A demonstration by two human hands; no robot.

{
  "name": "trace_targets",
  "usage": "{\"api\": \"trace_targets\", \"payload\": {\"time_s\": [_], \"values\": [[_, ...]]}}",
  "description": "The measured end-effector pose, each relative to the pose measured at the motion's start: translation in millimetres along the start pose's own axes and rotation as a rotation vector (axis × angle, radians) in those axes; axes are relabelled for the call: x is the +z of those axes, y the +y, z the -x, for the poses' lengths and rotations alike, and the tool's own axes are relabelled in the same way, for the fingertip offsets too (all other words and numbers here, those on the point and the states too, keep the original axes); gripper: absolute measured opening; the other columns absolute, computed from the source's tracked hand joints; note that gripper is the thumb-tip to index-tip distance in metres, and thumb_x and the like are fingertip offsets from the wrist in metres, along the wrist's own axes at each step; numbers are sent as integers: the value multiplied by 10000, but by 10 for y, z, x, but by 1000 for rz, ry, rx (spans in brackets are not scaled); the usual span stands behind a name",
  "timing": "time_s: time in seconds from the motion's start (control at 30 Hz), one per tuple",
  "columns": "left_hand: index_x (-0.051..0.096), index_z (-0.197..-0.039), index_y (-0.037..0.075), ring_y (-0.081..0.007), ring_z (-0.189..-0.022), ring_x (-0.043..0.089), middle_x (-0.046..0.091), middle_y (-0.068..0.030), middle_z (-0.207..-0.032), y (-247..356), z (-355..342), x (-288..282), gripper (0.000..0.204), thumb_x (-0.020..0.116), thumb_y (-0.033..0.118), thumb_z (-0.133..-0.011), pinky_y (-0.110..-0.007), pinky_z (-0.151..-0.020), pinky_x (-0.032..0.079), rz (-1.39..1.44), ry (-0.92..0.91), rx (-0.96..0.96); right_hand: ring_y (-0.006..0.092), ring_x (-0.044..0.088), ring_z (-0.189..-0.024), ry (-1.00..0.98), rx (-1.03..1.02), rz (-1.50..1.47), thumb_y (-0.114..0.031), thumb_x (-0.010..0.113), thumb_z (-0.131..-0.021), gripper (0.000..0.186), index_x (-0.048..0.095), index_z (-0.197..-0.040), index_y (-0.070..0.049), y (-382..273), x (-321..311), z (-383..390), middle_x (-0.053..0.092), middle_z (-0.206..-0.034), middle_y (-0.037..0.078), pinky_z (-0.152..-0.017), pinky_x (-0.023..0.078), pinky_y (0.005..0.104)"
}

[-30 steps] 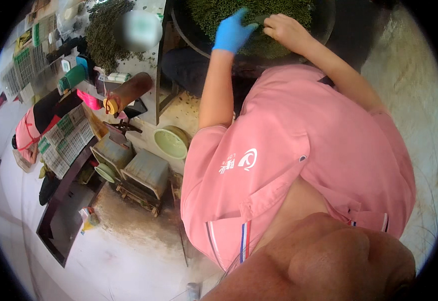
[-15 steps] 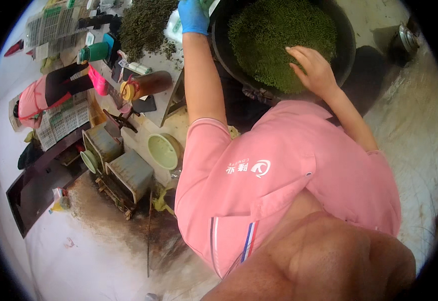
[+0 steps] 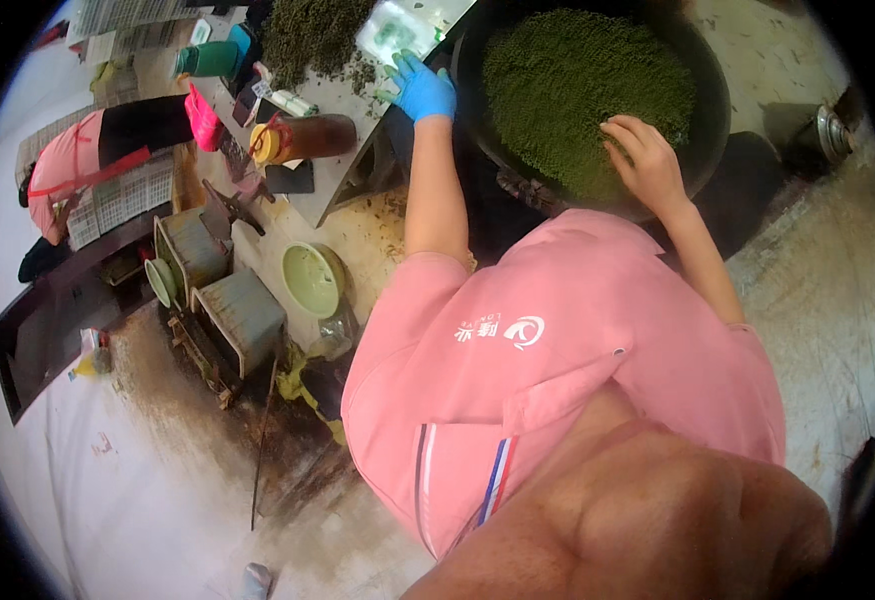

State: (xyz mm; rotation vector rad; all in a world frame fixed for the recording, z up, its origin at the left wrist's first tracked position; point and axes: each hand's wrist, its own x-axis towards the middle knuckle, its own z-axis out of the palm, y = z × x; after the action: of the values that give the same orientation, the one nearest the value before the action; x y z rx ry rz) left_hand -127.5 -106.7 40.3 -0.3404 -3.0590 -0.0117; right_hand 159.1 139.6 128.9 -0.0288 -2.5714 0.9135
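Observation:
A wide dark pan (image 3: 714, 110) holds a heap of fine green tea-like leaves (image 3: 587, 95). My bare right hand (image 3: 647, 165) is at the heap's near right edge, fingers loosely stretched and slightly bent; whether they touch the leaves is hard to tell. On my left hand (image 3: 424, 90) is a blue glove, its fingers spread, and nothing shows in it. It is left of the pan, just below a white translucent tray (image 3: 394, 32) on the table. I cannot tell whether its fingertips touch that tray.
On the table (image 3: 322, 195) at left are a dark pile of leaves (image 3: 307, 35), an amber jar with a yellow lid (image 3: 312, 137) and a green bottle (image 3: 207, 60). A pale green basin (image 3: 312, 280) sits below. A person in pink (image 3: 77, 160) bends at far left. A metal pot (image 3: 807, 130) stands right.
My left hand has come back from the white tray toward me, its fingers now spread. My right hand stays over the leaves, a little lower in the picture. The whole view has shifted slightly.

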Motion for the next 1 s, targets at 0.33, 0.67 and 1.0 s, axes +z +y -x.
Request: {"api": "trace_targets", "payload": {"time_s": [0.33,0.67,1.0], "values": [[703,-1023,147,-292,-946,651,709,-78,-988,894,1141,-720,193,680,103,-836,-534,-1089,335,564,59,766,271,592,-1137,245,96,350,-155,762,-785,407,640,-1167,-85,86,-157,-99,654,-1167,96,-940,484,416],[684,-1022,13,-194,-814,679,714,-127,-937,977,1531,-857,160,705,72,-874,-312,-758,533,1047,-473,497,229,682,-853,-248,565,-479,-150,714,-849,187,664,-946,2,444,114,487,711,-882,113,-809,525,347],[617,-1064,12,-304,-842,677,674,-153,-947,1017,1471,-758,145,619,48,-923,-361,-719,530,650,-48,834,278,653,-848,-357,388,-253,-155,652,-912,172,712,-989,-13,354,49,533,692,-908,124,-784,517,352]]}}
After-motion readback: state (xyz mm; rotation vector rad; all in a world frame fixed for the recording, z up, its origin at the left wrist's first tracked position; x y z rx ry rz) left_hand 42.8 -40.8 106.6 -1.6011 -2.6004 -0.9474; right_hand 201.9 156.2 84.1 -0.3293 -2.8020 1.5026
